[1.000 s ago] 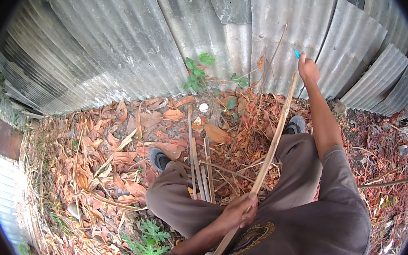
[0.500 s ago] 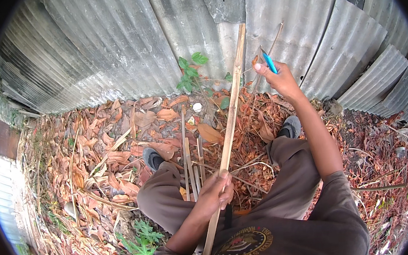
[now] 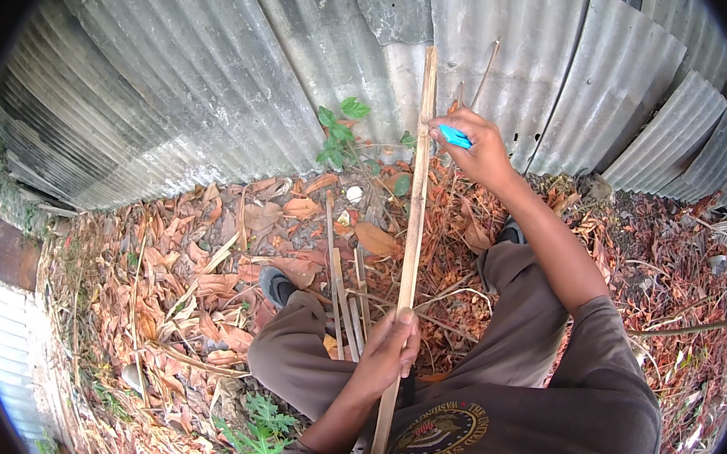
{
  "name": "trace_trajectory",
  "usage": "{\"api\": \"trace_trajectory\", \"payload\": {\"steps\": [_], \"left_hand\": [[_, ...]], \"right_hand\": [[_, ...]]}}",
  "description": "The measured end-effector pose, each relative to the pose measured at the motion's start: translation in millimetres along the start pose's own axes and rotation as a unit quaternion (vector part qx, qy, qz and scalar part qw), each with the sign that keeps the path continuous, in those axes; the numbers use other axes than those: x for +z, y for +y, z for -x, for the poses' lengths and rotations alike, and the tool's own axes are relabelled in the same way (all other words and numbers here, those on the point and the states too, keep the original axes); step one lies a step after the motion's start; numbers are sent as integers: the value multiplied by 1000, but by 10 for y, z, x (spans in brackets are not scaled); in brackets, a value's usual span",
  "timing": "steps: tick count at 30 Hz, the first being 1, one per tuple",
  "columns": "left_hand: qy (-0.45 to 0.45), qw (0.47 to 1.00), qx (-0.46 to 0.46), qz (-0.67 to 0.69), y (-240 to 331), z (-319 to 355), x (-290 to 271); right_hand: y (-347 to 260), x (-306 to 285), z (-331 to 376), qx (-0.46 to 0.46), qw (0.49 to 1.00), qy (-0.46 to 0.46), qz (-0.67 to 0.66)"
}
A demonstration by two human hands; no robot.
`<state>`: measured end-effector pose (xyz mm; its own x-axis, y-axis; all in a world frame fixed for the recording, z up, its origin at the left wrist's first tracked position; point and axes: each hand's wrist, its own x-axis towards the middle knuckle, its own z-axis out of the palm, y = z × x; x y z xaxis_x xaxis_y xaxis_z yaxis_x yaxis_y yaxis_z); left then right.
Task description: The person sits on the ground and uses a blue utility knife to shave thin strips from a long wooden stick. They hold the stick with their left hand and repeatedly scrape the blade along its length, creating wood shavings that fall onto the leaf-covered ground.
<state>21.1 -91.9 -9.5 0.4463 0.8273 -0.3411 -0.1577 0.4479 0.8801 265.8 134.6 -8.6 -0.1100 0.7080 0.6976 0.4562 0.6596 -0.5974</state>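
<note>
My left hand [image 3: 388,346] is closed round the lower part of a long, pale bamboo strip [image 3: 416,209]. The strip leans from my lap up toward the metal fence. Near its upper end is my right hand [image 3: 476,144], its fingers wrapped round a blue-handled knife [image 3: 455,137]. The fingertips and the knife meet the strip's edge there; the blade itself is hidden. Between my legs lie several thin strips [image 3: 339,290], side by side on the ground.
A corrugated metal fence [image 3: 195,86] stands just ahead. Dry leaves [image 3: 204,284] cover the ground round my feet. A green leafy plant [image 3: 338,134] grows at the fence's foot, and a thin stick [image 3: 486,74] leans against it. Another green plant [image 3: 260,430] grows at lower left.
My right hand has moved left and slightly down with the knife, from beside the bamboo strip to against it. My left hand keeps its hold, with the strip barely shifted.
</note>
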Motion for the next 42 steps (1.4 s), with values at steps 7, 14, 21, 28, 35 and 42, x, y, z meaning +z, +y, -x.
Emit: {"api": "trace_trajectory", "payload": {"steps": [7,14,21,28,35,42], "left_hand": [[7,1000,-6,-13,17,12,67],[-7,1000,-3,-13,-7,4,98],[5,999,22,-23,101,-198,25],[63,998,18,4,569,-755,-291],[14,986,16,166,361,-886,-520],[5,982,21,190,264,-844,-475]], "right_hand": [[60,114,21,133,983,25,-127],[185,-295,-130,380,860,93,-328],[118,-521,-48,267,937,-101,202],[-575,-315,84,184,954,-194,138],[-416,225,291,238,941,-240,-11],[-446,604,229,488,773,-136,-382]]}}
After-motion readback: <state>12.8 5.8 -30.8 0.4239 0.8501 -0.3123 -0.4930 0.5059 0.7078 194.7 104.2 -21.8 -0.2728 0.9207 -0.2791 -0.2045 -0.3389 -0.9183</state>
